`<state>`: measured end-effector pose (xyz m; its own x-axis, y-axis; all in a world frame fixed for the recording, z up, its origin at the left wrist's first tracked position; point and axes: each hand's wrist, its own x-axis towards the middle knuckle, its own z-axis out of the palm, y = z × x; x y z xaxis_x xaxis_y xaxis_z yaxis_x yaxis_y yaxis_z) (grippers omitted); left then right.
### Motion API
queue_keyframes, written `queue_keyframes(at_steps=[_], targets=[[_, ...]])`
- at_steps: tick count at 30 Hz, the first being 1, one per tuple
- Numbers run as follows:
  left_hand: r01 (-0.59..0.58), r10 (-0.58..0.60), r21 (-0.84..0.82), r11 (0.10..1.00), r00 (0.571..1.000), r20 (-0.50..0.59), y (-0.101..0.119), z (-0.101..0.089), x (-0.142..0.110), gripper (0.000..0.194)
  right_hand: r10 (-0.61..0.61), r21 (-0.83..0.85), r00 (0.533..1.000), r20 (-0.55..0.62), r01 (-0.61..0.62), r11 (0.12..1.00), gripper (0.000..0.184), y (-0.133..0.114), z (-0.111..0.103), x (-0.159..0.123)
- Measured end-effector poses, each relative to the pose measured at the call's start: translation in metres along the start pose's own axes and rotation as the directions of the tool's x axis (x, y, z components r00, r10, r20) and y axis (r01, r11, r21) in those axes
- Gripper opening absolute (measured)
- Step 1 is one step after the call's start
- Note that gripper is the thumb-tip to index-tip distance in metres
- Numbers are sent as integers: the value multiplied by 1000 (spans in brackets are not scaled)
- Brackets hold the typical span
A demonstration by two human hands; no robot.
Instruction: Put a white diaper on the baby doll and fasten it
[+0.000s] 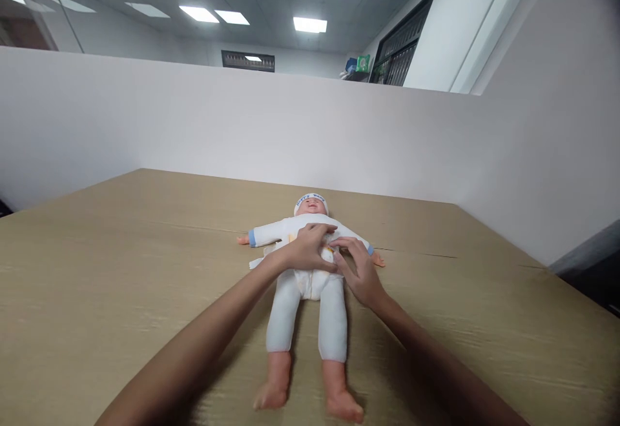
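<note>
A baby doll point(285, 313) in a white suit with blue cuffs lies on its back, head away from me and bare feet toward me. Around its hips is a white diaper point(310, 287) with small yellow-orange marks. My left hand point(312, 248) rests across the diaper's front at the waist, thumb and fingers spread apart. My right hand point(358, 268) is at the diaper's right side, its fingers curved and the thumb apart from them, touching the front near the waist. A loose white diaper flap point(256, 263) sticks out on the left. The hands hide part of the waist.
The doll lies on a wide tan table point(145, 271) with seams across its top. A white partition point(242, 122) rises behind the table's far edge, and a wall point(547, 142) stands to the right. A dark object point(591, 268) is beyond the right edge.
</note>
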<state>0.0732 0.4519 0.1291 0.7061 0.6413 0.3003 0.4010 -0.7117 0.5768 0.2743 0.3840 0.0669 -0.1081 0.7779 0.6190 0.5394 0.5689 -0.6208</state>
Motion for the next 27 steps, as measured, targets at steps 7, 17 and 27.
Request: queue_keyframes(at_steps=[7, 17, 27], targets=[[-12, -23, -214, 977, 987, -161, -24, -19, -40, 52, -212, -145, 960, 182, 240, 960, 56, 9, -2, -22], [212, -129, 232, 949, 935, -330, -84, -18, -109, 30, -257, -326, 963, 82, 270, 906, 38, -18, -6, -2], [482, -411, 251, 839, 865, -289, -84, -22, -120, 26, 78, -411, 986, 148, -10, 911, 27, -80, 46, 61]])
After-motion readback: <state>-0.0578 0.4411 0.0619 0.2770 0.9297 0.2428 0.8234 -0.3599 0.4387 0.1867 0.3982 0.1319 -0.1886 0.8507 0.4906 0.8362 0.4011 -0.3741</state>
